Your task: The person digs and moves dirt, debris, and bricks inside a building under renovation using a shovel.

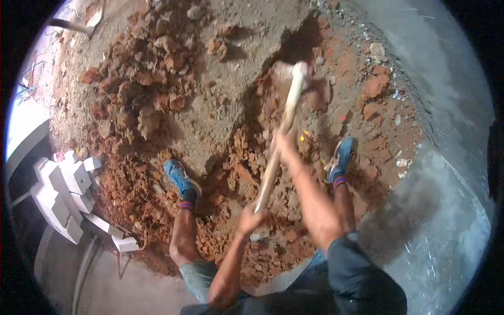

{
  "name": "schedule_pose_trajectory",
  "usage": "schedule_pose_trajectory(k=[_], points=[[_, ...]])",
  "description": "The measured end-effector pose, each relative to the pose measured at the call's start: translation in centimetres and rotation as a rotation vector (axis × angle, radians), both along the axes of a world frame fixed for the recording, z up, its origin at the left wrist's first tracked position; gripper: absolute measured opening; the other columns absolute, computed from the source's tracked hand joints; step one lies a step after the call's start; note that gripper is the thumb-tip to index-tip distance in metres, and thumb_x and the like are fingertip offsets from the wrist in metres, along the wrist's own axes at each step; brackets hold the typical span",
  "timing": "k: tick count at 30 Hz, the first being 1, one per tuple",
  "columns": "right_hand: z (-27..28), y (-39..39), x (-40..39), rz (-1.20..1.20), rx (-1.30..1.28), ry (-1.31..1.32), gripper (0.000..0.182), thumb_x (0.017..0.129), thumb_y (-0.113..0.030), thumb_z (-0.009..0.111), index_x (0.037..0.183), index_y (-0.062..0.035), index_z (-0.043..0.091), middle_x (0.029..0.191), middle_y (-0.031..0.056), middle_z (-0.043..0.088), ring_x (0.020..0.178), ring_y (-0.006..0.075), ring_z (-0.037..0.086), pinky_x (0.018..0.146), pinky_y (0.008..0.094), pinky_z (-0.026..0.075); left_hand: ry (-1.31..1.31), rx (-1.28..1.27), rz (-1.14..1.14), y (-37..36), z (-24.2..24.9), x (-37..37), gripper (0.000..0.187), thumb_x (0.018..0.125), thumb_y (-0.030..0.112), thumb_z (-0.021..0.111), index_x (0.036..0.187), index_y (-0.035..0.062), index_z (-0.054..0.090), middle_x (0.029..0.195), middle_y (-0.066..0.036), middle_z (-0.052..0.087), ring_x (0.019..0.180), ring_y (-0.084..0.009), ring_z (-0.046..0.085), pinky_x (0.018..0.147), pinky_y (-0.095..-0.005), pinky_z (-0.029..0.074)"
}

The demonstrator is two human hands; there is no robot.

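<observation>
Both my hands are closed around the pale wooden handle of a digging hoe (288,113). Lower down, near the handle's end, is my left hand (252,220); my right hand (284,146) grips it around the middle. The hoe's head (284,71) is blurred and lies at the far end, against broken reddish soil (270,97) beside a dark hollow. My feet, in blue shoes, stand apart on the loose dirt, one on each side of the handle.
Clods and rubble (152,73) are heaped at the upper left. White blocks (63,184) stand at the left edge. A smooth grey concrete surface (441,210) borders the dirt on the right. Another wooden handle (71,24) shows at the upper left.
</observation>
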State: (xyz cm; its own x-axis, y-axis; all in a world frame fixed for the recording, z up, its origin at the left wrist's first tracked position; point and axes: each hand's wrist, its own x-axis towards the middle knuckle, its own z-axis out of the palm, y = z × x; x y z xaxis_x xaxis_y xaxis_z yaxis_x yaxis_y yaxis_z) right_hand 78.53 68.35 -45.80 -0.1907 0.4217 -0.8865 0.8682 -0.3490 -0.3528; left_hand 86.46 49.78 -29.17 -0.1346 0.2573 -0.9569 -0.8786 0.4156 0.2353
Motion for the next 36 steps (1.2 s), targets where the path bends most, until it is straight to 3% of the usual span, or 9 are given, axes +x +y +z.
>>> schedule_pose_trajectory(k=[2,4,8,10,17,25,27,30,36], points=[[6.1,-4.3,1.6,-0.183,-0.075,-0.050,0.035,0.082,-0.007,0.055,0.112,0.0009,0.038,0.079,0.0121,0.053,0.048,0.0153,0.052,0.032,0.0256,0.043,-0.021,-0.144,-0.225,-5.5,-0.1,5.7,0.049,0.067,0.018,0.059,0.112,0.0001,0.057,0.068,-0.008,0.060,0.054,-0.0168,0.057,0.049,-0.0303,0.048],[12.7,-5.7,5.7,-0.153,-0.125,-0.046,0.016,0.075,-0.010,0.061,0.089,-0.0031,0.055,0.073,0.0091,0.056,0.049,0.0158,0.054,0.039,0.0298,0.046,-0.226,-0.290,-0.402,-7.0,4.5,7.9,0.050,0.065,0.014,0.057,0.113,-0.0015,0.057,0.073,-0.010,0.063,0.063,-0.0239,0.062,0.057,-0.0347,0.050],[17.8,-6.1,10.7,-0.257,-0.274,-0.095,0.007,0.068,-0.011,0.061,0.071,-0.0051,0.059,0.062,0.0020,0.052,0.049,0.0095,0.051,0.038,0.0247,0.035,0.817,-0.188,-0.341,-9.1,5.2,17.8,0.048,0.064,0.013,0.056,0.111,0.0038,0.060,0.074,-0.017,0.066,0.072,-0.0333,0.065,0.063,-0.0426,0.051],[22.5,-1.7,7.9,-0.226,-0.037,0.140,0.009,0.066,-0.009,0.060,0.060,-0.0057,0.056,0.059,0.0016,0.051,0.049,0.0092,0.048,0.038,0.0245,0.035,0.449,-0.048,-0.437,-7.8,2.4,15.6,0.055,0.063,0.015,0.055,0.118,0.0074,0.056,0.076,-0.019,0.065,0.065,-0.0300,0.064,0.062,-0.0406,0.052],[22.2,15.6,-12.3,-0.168,0.241,0.540,0.013,0.075,-0.009,0.054,0.085,-0.0028,0.050,0.062,0.0059,0.051,0.047,0.0155,0.052,0.041,0.0281,0.048,0.728,0.165,-0.397,10.9,-1.4,-10.2,0.048,0.069,0.018,0.057,0.115,0.0017,0.055,0.066,-0.012,0.063,0.046,-0.0123,0.056,0.037,-0.0265,0.048],[-2.7,3.2,-5.8,0.128,0.039,-0.114,0.030,0.080,-0.026,0.054,0.098,-0.0017,0.049,0.074,0.0068,0.053,0.062,0.0190,0.053,0.055,0.0334,0.045,0.126,-0.077,-0.200,-1.5,-6.0,-2.1,0.040,0.069,0.016,0.063,0.104,-0.0032,0.060,0.078,-0.013,0.066,0.060,-0.0153,0.063,0.050,-0.0309,0.051],[-0.7,2.4,0.7,0.011,-0.268,-0.154,0.033,0.081,-0.029,0.056,0.100,-0.0028,0.048,0.077,0.0082,0.053,0.063,0.0206,0.054,0.053,0.0346,0.046,-0.020,-0.218,-0.156,0.6,0.8,-2.2,0.027,0.069,0.020,0.060,0.068,-0.0074,0.059,0.051,-0.011,0.057,0.043,-0.0180,0.055,0.040,-0.0324,0.041],[12.6,-2.5,3.8,-0.157,-0.109,0.154,0.034,0.078,-0.016,0.061,0.103,-0.0003,0.043,0.082,0.0137,0.047,0.062,0.0198,0.054,0.041,0.0302,0.048,0.003,-0.291,-0.371,-3.6,3.0,10.9,0.044,0.066,0.018,0.056,0.105,-0.0017,0.059,0.084,-0.026,0.062,0.085,-0.0341,0.063,0.071,-0.0402,0.049],[23.9,0.9,5.8,-0.320,0.249,0.410,0.017,0.062,0.000,0.054,0.079,-0.0019,0.050,0.074,0.0098,0.052,0.055,0.0185,0.055,0.047,0.0312,0.054,0.523,0.035,-0.484,-2.5,1.6,8.3,0.042,0.064,0.020,0.059,0.102,0.0035,0.063,0.087,-0.017,0.066,0.075,-0.0324,0.064,0.068,-0.0386,0.051]])
